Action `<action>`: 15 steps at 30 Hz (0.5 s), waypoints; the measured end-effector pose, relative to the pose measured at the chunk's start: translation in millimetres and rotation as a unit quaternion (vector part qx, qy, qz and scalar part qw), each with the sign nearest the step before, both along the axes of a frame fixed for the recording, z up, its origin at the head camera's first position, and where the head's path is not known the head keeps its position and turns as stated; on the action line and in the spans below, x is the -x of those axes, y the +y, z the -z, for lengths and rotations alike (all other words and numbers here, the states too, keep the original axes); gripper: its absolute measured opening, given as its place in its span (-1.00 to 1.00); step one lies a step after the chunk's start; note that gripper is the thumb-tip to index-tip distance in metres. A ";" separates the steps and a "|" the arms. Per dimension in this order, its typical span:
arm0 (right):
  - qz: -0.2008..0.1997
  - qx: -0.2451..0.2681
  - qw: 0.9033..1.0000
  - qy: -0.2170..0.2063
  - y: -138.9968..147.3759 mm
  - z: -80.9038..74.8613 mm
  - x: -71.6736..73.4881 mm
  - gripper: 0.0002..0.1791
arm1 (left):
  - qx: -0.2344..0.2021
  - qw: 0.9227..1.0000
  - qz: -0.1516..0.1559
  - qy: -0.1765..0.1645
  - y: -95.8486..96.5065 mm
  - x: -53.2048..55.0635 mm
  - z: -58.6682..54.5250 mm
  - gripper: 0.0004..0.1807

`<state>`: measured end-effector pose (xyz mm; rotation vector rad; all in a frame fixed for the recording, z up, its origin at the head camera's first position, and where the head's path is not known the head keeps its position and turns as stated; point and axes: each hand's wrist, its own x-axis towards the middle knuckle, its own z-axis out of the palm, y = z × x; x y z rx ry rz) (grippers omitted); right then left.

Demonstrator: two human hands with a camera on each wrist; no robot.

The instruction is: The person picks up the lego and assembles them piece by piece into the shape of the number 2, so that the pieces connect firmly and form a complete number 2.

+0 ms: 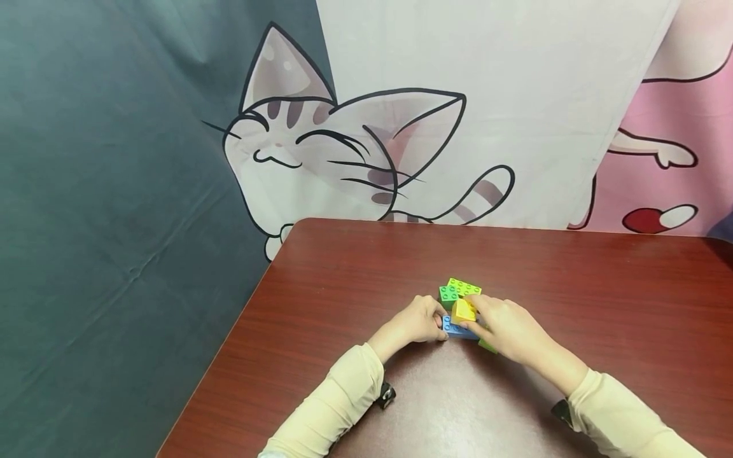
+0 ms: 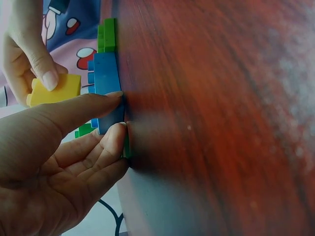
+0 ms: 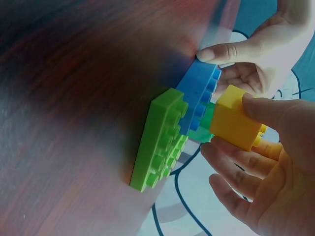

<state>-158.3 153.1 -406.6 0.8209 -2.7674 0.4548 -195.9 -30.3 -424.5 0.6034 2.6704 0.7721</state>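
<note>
My right hand pinches a yellow brick between thumb and fingers, just above a long blue brick. In the left wrist view a narrow gap separates the yellow brick from the blue brick's studs. At the blue brick's left end, my left hand holds it, thumb on the near side and fingers behind. A darker green brick stands behind the blue one. In the right wrist view a light green brick lies at the blue brick's other end, partly hidden by my hand in the head view.
Another light green brick lies behind the others on the reddish-brown table. The table's left edge runs diagonally beside my left arm. A curtain with a cartoon cat hangs behind the far edge.
</note>
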 end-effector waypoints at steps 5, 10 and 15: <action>-0.002 -0.005 1.000 0.001 -2.3 2.6 1.6 -0.70 | 0.008 1.000 0.002 0.004 0.8 0.6 -1.1 -0.61; -0.003 -0.009 1.000 -0.005 -3.5 3.3 2.9 -0.71 | 0.022 1.000 -0.001 -0.001 1.2 1.3 -1.0 -0.56; -0.004 -0.011 1.000 -0.018 -4.8 3.5 3.0 -0.73 | 0.017 1.000 -0.004 -0.005 0.3 0.5 -1.1 -0.58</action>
